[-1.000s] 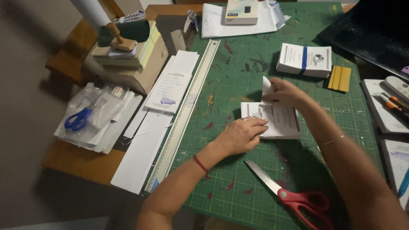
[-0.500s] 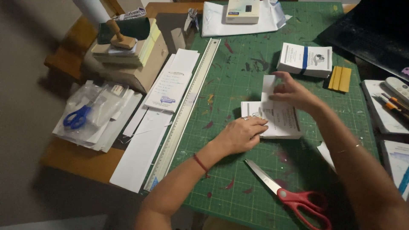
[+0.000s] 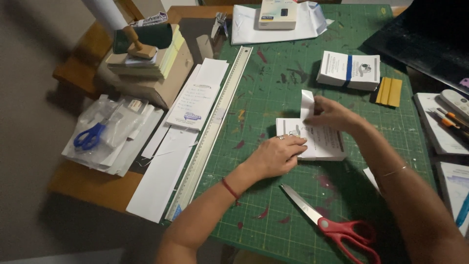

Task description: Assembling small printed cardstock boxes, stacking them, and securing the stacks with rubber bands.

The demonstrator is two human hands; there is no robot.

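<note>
Little had changed since the earlier frames: both hands stayed on the same stack of white printed cards (image 3: pixel 320 142), and only the right hand had shifted slightly nearer the stack's far edge, keeping one sheet raised.

Seen from above, the stack lay flat near the middle of a green cutting mat (image 3: pixel 293 88), its long axis running left to right. The person's left hand (image 3: pixel 277 155) rested palm down on the stack's near left corner, fingers together and pressing it against the mat. The right hand (image 3: pixel 333 116) was at the far edge, thumb and fingers pinched on a single white sheet (image 3: pixel 307 103) that stood bent upward from the stack. That lifted sheet lay to the left of the pinching fingertips, and the right hand was the nearer hand to it.

Red-handled scissors (image 3: pixel 337 226) lay closed on the mat just near of the hands, apart from both. A banded bundle of similar cards (image 3: pixel 349 71) sat farther away to the right, beside a small yellow block (image 3: pixel 389 91). A long metal ruler (image 3: pixel 211 132) ran along the mat's left edge, with white paper strips (image 3: pixel 166 171) and blue-handled scissors (image 3: pixel 90 137) in a clear bag farther left on the wooden table.
</note>
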